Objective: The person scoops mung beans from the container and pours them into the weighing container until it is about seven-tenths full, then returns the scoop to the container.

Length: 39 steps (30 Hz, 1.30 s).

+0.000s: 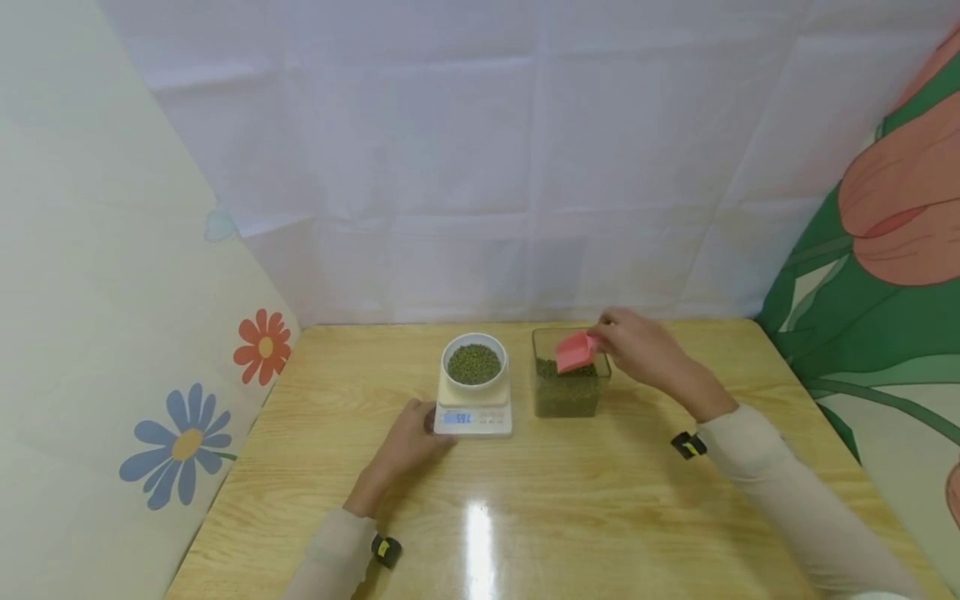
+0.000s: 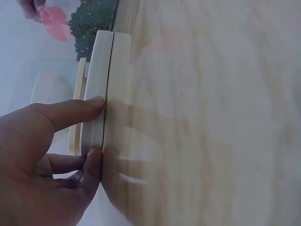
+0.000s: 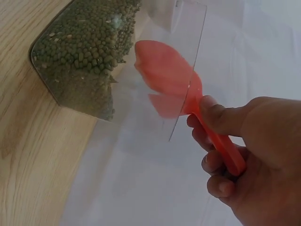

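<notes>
A white kitchen scale (image 1: pixel 474 422) with a lit display stands on the table, carrying a white bowl (image 1: pixel 501 379) of mung beans (image 1: pixel 474 364). My left hand (image 1: pixel 411 437) holds the scale's front left corner; in the left wrist view the thumb (image 2: pixel 77 113) lies against its front face and bent fingers (image 2: pixel 92 172) meet the corner. Right of the scale is a clear square container (image 1: pixel 566 406) partly filled with mung beans (image 3: pixel 87 47). My right hand (image 1: pixel 637 350) grips the handle of a pink scoop (image 1: pixel 574 352), whose tilted pan hangs within the container's rim, above the beans.
The wood-grain table (image 1: pixel 337 367) meets a white cloth backdrop (image 1: pixel 420 192) just behind the scale and container. Flower-printed panels stand at the left (image 1: pixel 75 333) and right (image 1: pixel 892 250). Bare tabletop lies in front of the scale, between the forearms.
</notes>
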Each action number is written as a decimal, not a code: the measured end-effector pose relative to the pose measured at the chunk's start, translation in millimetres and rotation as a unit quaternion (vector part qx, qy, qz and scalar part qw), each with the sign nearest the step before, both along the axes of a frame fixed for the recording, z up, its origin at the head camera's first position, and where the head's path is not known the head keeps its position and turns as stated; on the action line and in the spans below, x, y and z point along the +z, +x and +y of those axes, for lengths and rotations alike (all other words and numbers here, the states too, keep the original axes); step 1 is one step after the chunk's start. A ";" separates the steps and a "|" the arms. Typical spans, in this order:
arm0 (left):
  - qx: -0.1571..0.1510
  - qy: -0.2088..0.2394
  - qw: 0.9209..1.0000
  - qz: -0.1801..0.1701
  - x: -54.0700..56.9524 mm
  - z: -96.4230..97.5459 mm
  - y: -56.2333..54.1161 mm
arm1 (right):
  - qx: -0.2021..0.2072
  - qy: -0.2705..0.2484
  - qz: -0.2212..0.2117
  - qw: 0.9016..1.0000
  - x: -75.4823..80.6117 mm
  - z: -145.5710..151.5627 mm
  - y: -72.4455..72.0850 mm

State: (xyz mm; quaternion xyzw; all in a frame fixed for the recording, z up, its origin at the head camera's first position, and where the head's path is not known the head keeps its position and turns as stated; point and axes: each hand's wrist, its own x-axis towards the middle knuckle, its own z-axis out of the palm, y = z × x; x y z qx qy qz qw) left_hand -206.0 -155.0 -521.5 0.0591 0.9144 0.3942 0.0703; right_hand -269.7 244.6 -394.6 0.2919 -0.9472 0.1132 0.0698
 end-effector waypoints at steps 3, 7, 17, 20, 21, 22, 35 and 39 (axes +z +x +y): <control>0.000 0.000 1.000 -0.001 -0.3 -0.4 0.0 | 0.004 0.000 0.004 1.000 -3.5 -3.7 -1.5; -0.002 0.000 1.000 0.001 -0.4 -0.5 -0.7 | 0.013 0.016 0.019 1.000 -6.6 -10.2 -2.6; 0.001 0.000 1.000 -0.003 0.6 -0.2 -1.9 | 0.016 0.060 0.016 0.998 -9.0 -29.5 -5.7; 0.001 0.001 1.000 -0.002 0.4 -0.5 -2.2 | 0.017 0.062 0.013 0.998 -9.9 -34.3 -8.0; -0.001 0.002 1.000 -0.001 -0.1 -0.5 -2.3 | 0.018 0.061 0.013 0.998 -10.2 -35.3 -8.5; -0.002 0.002 1.000 -0.001 -0.4 -0.6 -2.3 | 0.019 0.060 0.013 0.998 -10.4 -36.1 -9.0; -0.007 -0.001 1.000 -0.002 -0.5 0.3 -1.5 | 0.021 0.047 0.008 0.999 -16.4 -37.3 -10.7; -0.005 -0.003 1.000 -0.009 0.7 0.1 -0.8 | 0.023 0.050 0.009 0.998 -18.3 -34.6 -9.9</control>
